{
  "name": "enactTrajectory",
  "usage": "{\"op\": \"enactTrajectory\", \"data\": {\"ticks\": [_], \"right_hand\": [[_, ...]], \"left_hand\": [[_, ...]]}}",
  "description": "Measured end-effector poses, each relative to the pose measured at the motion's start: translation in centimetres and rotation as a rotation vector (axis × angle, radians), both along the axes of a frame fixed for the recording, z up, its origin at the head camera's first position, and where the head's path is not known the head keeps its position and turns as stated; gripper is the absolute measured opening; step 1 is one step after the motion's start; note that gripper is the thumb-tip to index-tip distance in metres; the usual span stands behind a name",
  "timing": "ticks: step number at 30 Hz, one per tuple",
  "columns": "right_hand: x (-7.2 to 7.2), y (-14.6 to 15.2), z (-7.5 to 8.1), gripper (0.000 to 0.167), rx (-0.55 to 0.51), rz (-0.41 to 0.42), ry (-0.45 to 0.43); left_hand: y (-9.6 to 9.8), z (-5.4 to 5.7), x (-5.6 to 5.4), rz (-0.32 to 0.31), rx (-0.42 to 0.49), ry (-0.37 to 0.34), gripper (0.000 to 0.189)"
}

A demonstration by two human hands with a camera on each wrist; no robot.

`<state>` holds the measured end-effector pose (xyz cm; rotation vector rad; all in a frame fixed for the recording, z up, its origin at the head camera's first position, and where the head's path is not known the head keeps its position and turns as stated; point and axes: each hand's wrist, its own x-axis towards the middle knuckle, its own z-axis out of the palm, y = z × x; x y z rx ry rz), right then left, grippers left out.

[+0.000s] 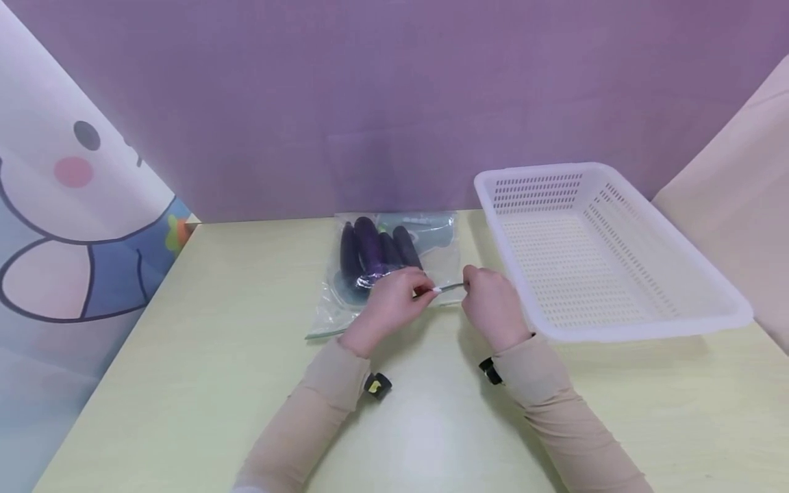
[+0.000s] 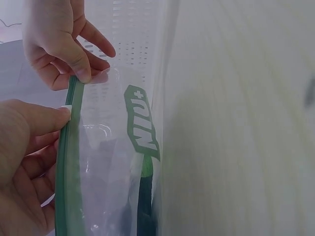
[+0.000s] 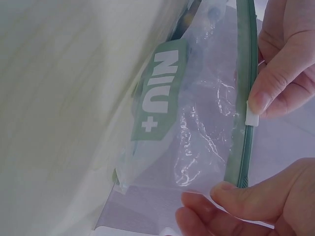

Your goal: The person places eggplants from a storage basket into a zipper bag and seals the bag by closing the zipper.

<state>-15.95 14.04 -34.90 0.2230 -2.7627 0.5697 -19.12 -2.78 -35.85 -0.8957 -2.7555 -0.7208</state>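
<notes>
A clear zip bag point(image 1: 440, 257) with a green zip strip point(image 2: 62, 182) lies on the table, its opening edge raised toward me. Several dark purple eggplants point(image 1: 370, 248) are inside it. My left hand point(image 1: 397, 296) pinches the small white slider point(image 3: 252, 114) on the strip between thumb and finger. Close by, my right hand point(image 1: 491, 305) pinches the strip's right end at the bag's corner, as the right wrist view shows. Between the two hands runs a short stretch of strip. Green "NIU+" print point(image 3: 160, 93) shows on the bag's face.
A white perforated plastic basket point(image 1: 678, 318) stands to the right of the bag, near my right hand. Behind the pale table point(image 1: 185, 383) hangs a purple cloth point(image 1: 401, 103). A cartoon-printed cloth point(image 1: 68, 226) hangs at the left.
</notes>
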Motion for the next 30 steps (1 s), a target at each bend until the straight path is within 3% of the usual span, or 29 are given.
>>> {"op": "enactTrajectory", "data": {"ticks": [30], "right_hand": [[0.0,0.0,0.0,0.013,-0.016,-0.009,-0.019]], "left_hand": [[-1.5,0.2,0.8,-0.028,-0.005,0.074,0.006]]}}
